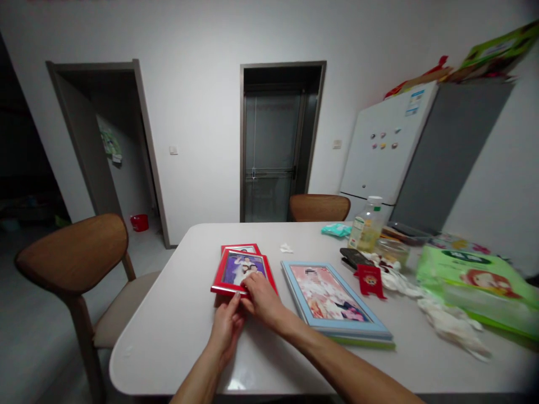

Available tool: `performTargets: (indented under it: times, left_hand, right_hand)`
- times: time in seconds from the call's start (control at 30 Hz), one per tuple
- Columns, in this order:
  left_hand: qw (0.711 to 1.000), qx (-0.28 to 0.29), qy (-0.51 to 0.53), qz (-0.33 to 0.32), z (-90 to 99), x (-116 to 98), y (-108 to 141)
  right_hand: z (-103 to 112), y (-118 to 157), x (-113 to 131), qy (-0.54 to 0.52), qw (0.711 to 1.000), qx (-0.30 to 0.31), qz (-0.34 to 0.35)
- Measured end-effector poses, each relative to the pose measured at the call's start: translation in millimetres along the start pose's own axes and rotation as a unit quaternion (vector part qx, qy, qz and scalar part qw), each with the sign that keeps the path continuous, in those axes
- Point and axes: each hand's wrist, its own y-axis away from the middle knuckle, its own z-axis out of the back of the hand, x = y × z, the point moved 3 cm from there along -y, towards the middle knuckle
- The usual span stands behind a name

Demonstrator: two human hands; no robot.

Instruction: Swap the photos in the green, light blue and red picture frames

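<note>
A red picture frame (268, 270) with a wedding photo lies tilted over another red picture frame (255, 248) on the white table. My left hand (228, 325) pinches the upper frame's near edge between thumb and fingers. Across that same edge, my right hand (261, 297) is closed, its fingers bent over the lower part of the photo and its thumb near my left thumb. My right hand's fingertips are partly hidden. To the right of my hands lies a stack of larger picture frames, with a light blue frame (301, 306) on top.
Right of the stack are a red packet (371, 280), a black phone-like item (353, 258), a bottle (367, 224), a glass jar (392, 251), crumpled tissues (452, 325) and a green tissue pack (475, 280). Chairs stand at the left (76, 252) and far side (320, 207).
</note>
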Motion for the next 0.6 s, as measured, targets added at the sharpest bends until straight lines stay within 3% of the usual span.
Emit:
performTargets:
  times: [0.13, 0.2, 0.27, 0.33, 0.4, 0.47, 0.53, 0.6]
  left_hand:
    - [0.996, -0.030, -0.017, -0.084, -9.5, -16, 14]
    - [0.992, -0.039, -0.050, -0.109, -8.9, -28, 22]
    - [0.987, -0.045, -0.081, -0.130, -6.0, -41, 33]
    - [0.971, -0.038, -0.151, -0.179, -3.6, -52, 45]
    - [0.929, 0.001, -0.261, -0.261, -4.3, -58, 58]
    - [0.860, 0.064, -0.373, -0.342, -6.8, -53, 69]
    - [0.797, 0.117, -0.450, -0.387, -7.6, -40, 77]
    - [0.745, 0.156, -0.505, -0.408, -7.3, -26, 82]
  right_hand:
    - [16, 21, 23, -0.135, 0.991, -0.020, -0.005]
    - [27, 28, 29, -0.262, 0.964, -0.022, -0.023]
    - [39, 34, 29, -0.421, 0.903, -0.010, -0.079]
    - [50, 39, 27, -0.564, 0.811, -0.015, -0.159]
    - [61, 43, 24, -0.660, 0.721, -0.046, -0.206]
    - [69, 47, 23, -0.708, 0.666, -0.077, -0.221]
    - [71, 54, 21, -0.719, 0.646, -0.088, -0.239]
    - [68, 62, 17, -0.713, 0.645, -0.083, -0.261]
